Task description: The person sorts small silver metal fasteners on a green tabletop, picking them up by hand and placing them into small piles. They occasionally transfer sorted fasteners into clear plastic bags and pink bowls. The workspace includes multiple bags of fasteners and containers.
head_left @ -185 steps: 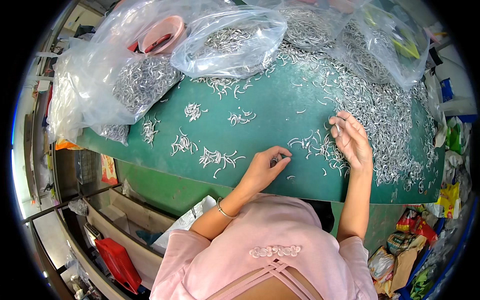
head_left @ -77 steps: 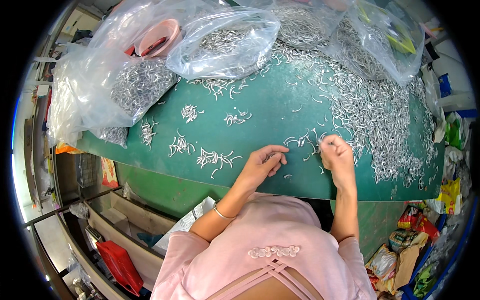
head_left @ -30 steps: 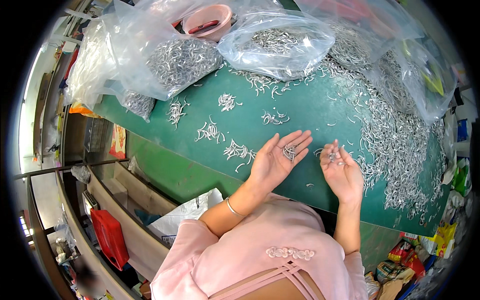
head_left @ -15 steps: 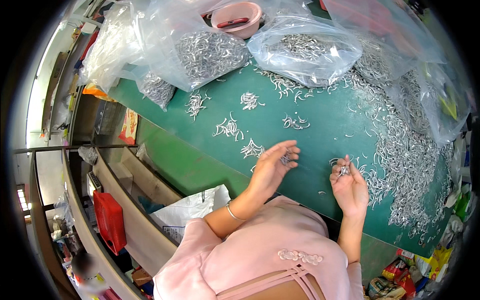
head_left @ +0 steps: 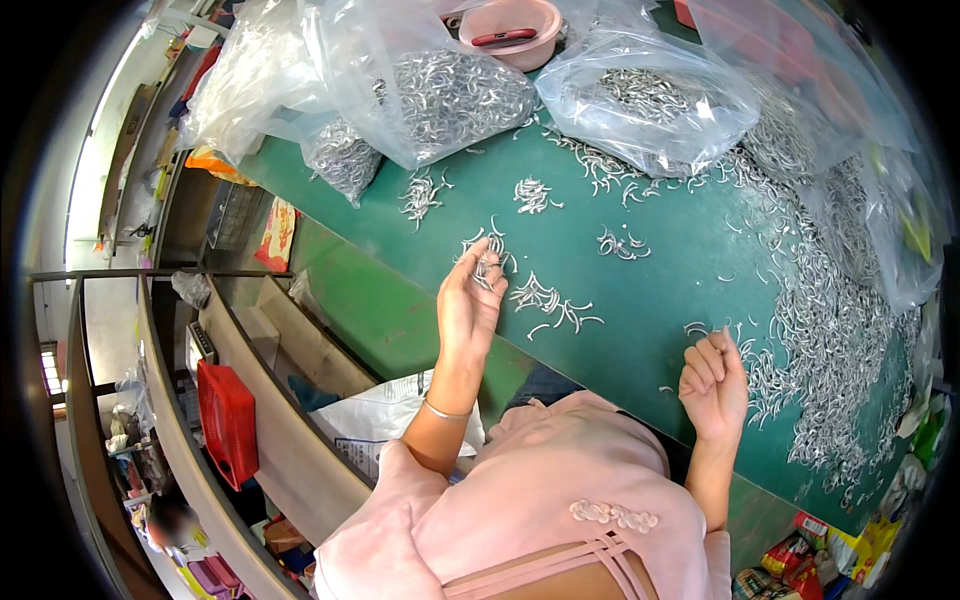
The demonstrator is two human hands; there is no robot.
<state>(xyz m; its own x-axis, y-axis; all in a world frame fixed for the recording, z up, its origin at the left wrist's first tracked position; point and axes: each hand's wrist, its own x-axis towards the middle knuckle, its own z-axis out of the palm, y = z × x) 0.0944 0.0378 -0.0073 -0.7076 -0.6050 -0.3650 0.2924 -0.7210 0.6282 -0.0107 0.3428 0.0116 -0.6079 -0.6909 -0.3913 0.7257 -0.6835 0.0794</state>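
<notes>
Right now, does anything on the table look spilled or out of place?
One curved metal piece lies alone near the front edge of the table, away from the large heap at right, so it looks stray. Whether the heap spilled, I can't tell; the view is too coarse to check for damage.

Small curved silver metal pieces, loose on green tabletop: dense heap at right, separate small clusters left, strays between.
</notes>
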